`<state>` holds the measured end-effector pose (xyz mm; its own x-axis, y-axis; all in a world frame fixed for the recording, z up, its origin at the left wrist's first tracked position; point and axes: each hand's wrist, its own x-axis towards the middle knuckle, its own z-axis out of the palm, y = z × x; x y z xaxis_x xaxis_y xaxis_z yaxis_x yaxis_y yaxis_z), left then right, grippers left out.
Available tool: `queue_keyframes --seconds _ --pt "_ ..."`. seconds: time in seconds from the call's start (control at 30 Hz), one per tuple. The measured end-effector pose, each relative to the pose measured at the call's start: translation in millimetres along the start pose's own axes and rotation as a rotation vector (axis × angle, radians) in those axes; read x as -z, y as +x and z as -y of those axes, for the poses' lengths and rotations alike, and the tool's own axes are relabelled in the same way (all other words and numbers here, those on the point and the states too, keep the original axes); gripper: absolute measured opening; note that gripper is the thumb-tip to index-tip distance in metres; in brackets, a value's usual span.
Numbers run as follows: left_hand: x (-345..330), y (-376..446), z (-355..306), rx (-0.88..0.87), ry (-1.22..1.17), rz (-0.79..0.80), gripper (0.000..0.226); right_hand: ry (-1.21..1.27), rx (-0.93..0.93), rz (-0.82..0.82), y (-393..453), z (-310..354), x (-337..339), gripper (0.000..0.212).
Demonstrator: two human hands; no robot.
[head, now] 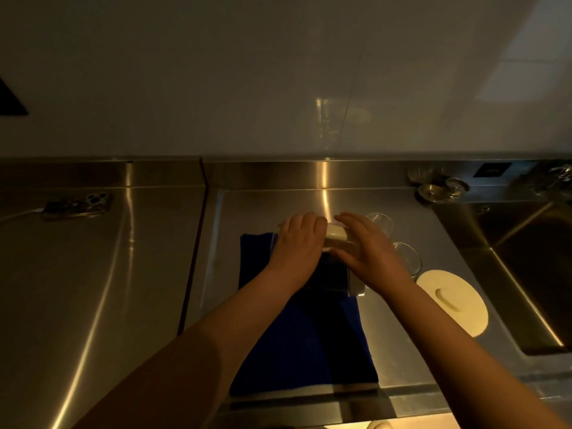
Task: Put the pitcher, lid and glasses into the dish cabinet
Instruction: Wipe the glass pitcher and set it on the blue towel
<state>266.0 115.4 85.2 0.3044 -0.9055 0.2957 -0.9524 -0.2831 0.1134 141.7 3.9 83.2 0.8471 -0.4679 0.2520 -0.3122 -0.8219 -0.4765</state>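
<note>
One clear pitcher (pixel 339 267) stands on the near-centre of the steel counter (pixel 102 292), its base over the far right part of a single dark blue cloth (pixel 297 335) spread flat there; a pale rounded piece (pixel 335 233) shows at its top between the two hands, and a glass handle or spout edge juts out low on its right side. The left hand (pixel 298 238) comes in from the left with its fingers curled over the pitcher's top edge, gripping it. The right hand (pixel 363 243) lies against the pitcher's right side with fingers fairly straight and spread and the thumb pointing toward the other hand; whether it truly clasps the glass cannot be told. Two clear glasses stand just right of the pitcher, partly hidden by the right hand: a far glass (pixel 382 222) behind the fingers and a near glass (pixel 410 258) beside the wrist. One round cream lid (pixel 455 301) with a raised grip lies flat on the counter, just nearer and to the right of the near glass, close to the edge of the sink (pixel 532 274). At the sink's far left corner sit a few small metal strainer pieces (pixel 433 191). Well apart on the left of the counter lies one phone (pixel 77 206) with a cable plugged in. A pale wall (pixel 247 72) rises behind.
</note>
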Motion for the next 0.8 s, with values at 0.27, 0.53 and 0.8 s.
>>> queue_keyframes --seconds 0.27,0.53,0.8 --pt "6.8 3.3 -1.9 0.005 0.071 0.027 0.052 0.1 -0.061 0.06 15.3 9.9 -14.3 0.048" --pt "9.9 0.8 15.1 0.061 -0.009 0.059 0.057 0.256 -0.079 0.15 14.1 3.6 -9.8 0.109" --pt "18.8 4.3 6.3 -0.066 0.11 0.15 0.088 0.254 -0.093 0.232 8.6 11.1 -29.3 0.133"
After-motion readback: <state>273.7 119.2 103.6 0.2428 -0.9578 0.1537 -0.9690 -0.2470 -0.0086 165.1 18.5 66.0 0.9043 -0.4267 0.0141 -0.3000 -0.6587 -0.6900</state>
